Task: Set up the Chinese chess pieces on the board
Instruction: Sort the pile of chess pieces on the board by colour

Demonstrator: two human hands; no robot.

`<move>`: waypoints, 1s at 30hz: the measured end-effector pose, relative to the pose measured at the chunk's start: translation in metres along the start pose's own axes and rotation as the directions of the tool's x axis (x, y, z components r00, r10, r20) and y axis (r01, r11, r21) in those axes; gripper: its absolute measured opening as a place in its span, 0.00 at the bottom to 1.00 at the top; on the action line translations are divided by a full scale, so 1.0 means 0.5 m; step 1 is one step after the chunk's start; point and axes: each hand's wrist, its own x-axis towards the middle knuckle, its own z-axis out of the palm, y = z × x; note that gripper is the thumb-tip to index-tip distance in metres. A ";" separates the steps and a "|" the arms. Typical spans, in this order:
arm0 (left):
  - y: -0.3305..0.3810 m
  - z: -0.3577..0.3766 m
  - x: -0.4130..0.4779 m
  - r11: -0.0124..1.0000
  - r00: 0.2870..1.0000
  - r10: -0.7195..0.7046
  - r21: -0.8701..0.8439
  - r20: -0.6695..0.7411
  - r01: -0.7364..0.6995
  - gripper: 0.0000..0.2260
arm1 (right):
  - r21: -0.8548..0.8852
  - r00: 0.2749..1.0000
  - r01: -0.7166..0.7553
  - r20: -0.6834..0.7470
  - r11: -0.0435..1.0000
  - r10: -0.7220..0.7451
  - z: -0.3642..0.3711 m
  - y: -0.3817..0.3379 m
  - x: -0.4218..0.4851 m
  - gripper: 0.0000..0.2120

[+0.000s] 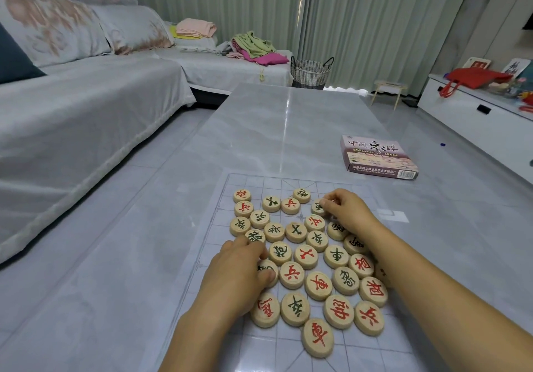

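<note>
Two bare forearms enter from the bottom edge, both reaching forward over the playing area.

Left hand: palm down, knuckles up, fingers bent over the left edge of the cluster. Its thumb lies against a dark-marked disc. Its fingertips reach the edge of another green-lettered piece. Whether it actually grips either one cannot be told.

Right hand: stretched further out at the far right of the cluster, wrist low, fingers curled inward. Thumb and forefinger pinch a green-marked disc that sits on the sheet.

Round pale wooden chess pieces with red or green characters: lying flat and face up, packed in a loose, unsorted cluster, many touching, across the middle of the board.

Thin translucent plastic board printed with grid lines: lies flat on the near end of the table.

Glossy grey marble-pattern low table: bears the board.

Flat purple-and-cream cardboard game box: closed, on the table beyond the board, to the right, well apart from the pieces.

Grey-covered sofa: left of the table.
</note>
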 end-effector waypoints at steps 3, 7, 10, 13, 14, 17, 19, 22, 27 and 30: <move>-0.001 0.001 0.000 1.000 1.000 0.007 0.005 -0.005 -0.007 0.14 | -0.087 0.999 0.042 -0.007 0.995 -0.043 0.008 0.006 0.002 0.09; -0.006 -0.001 0.001 1.000 1.000 0.001 -0.015 -0.010 -0.001 0.13 | -0.062 0.998 0.026 0.055 0.998 -0.023 -0.002 0.004 0.002 0.10; -0.020 -0.007 0.004 0.998 0.998 -0.037 -0.060 -0.059 0.033 0.12 | 0.141 0.998 -0.056 0.049 0.988 0.049 -0.022 0.004 -0.005 0.11; -0.035 -0.015 0.001 0.995 0.992 -0.086 -0.066 -0.092 0.080 0.11 | 0.203 0.999 -0.036 0.002 0.979 0.036 -0.058 0.012 -0.033 0.09; -0.038 -0.016 0.001 0.993 0.991 -0.100 -0.067 -0.088 0.095 0.11 | 0.201 1.000 -0.016 -0.011 0.979 0.019 -0.070 0.017 -0.049 0.08; -0.046 -0.024 0.000 0.987 0.987 -0.149 -0.063 -0.065 0.145 0.10 | 0.226 0.999 0.022 -0.043 0.974 -0.013 -0.096 0.037 -0.111 0.06; -0.050 -0.032 -0.004 0.984 0.983 -0.174 -0.058 -0.055 0.171 0.10 | 0.275 0.999 0.011 -0.039 0.961 0.000 -0.105 0.047 -0.151 0.07; -0.056 -0.042 -0.012 0.977 0.981 -0.192 -0.093 -0.015 0.190 0.07 | 0.366 0.996 -0.007 -0.075 0.931 0.037 -0.118 0.053 -0.200 0.08; -0.062 -0.050 -0.023 0.966 0.982 -0.180 -0.176 0.061 0.188 0.05 | 0.256 0.990 0.031 -0.142 0.966 0.006 -0.129 0.061 -0.273 0.07; -0.057 -0.048 -0.029 0.967 0.984 -0.157 -0.191 0.087 0.171 0.04 | 0.140 0.980 0.073 -0.192 0.988 -0.045 -0.104 0.065 -0.321 0.10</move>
